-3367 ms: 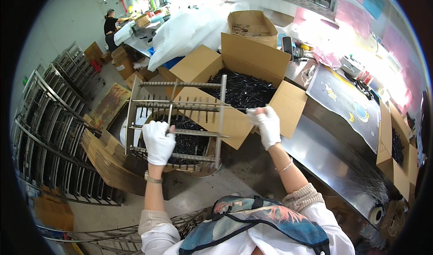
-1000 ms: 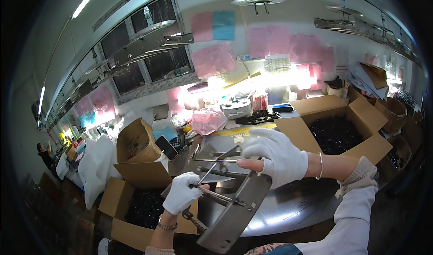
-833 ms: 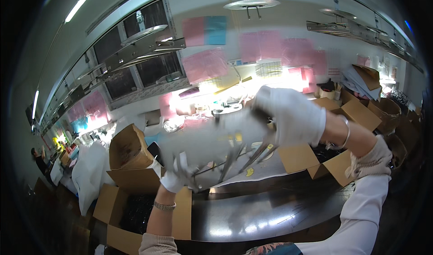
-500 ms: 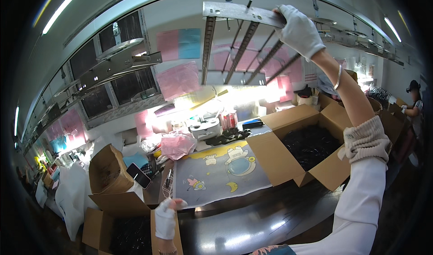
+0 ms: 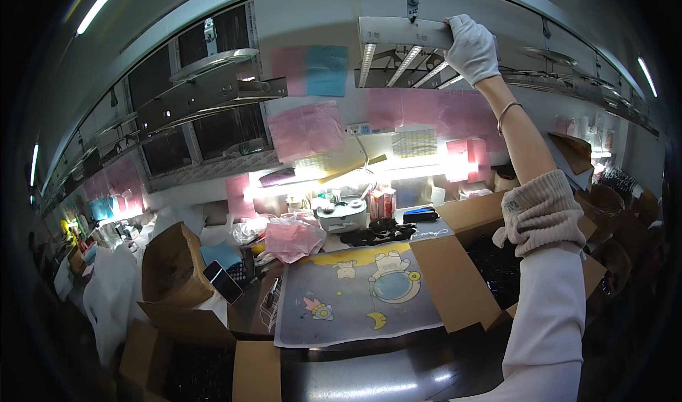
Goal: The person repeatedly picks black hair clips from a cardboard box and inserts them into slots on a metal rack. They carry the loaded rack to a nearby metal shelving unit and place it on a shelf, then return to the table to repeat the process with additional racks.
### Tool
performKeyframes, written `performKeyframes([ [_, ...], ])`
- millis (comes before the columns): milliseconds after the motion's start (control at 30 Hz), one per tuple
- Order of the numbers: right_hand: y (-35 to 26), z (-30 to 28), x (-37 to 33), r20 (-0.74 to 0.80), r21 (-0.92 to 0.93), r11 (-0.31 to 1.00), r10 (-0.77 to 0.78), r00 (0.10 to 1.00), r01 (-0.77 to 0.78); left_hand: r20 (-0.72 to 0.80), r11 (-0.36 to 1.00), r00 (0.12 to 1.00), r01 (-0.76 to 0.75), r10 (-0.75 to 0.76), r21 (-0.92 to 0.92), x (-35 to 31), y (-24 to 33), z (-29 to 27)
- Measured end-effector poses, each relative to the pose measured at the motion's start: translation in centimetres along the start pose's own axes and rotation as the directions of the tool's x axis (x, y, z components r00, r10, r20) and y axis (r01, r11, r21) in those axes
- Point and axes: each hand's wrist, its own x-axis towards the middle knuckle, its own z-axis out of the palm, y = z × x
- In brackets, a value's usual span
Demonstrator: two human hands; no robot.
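Observation:
High up, my right hand (image 5: 472, 49), in a white glove, is closed around the right end of the near edge of a metal rack (image 5: 398, 27). Several slotted bars run back from that edge and catch the light. The rack is level with other metal racks overhead, just under a hanging bracket (image 5: 411, 1); whether it touches the bracket I cannot tell. My left hand is out of the picture. On the table below lies a grey mat (image 5: 348, 317) printed with cartoon space figures.
Open cardboard boxes with black, shiny contents stand at the right (image 5: 455, 288) and lower left (image 5: 257, 370). Another carton (image 5: 167, 267), a phone (image 5: 223, 282), a pink plastic bag (image 5: 293, 240) and a white device (image 5: 341, 216) lie around the mat. A metal rack (image 5: 206, 96) hangs at upper left.
The rack in my right hand has gone from tilted, bars slanting down, to nearly level and farther off. My left hand has left the picture. The view has shifted.

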Motion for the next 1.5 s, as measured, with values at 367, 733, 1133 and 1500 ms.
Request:
performKeyframes([
  [367, -18.6, -21.4, -4.3, 0.027, 0.658, 0.705, -0.375, 0.927, 0.266, 0.065, 0.988, 0.987, -0.145, 0.148, -0.044, -3.3, -4.4, 5.7],
  [733, -50.6, -45.4, -13.5, -0.618, 0.778, -0.496, -0.713, 0.331, 0.385, -0.535, 0.737, 0.778, 0.566, -0.33, 0.369, -28.4, -10.6, 3.0],
  [1133, -47.4, -70.8, -32.9, -0.533, 0.845, -0.512, -0.827, -0.178, -0.155, -0.997, -0.09, 0.026, 0.996, 0.075, 0.019, -58.0, -27.8, -20.3],
  [1500, -41.3, -72.1, -35.3, -0.37, 0.9, -0.348, -0.928, -0.036, -0.262, -0.823, 0.127, -0.09, 0.973, -0.56, -0.192, -59.3, -34.0, -22.5],
])
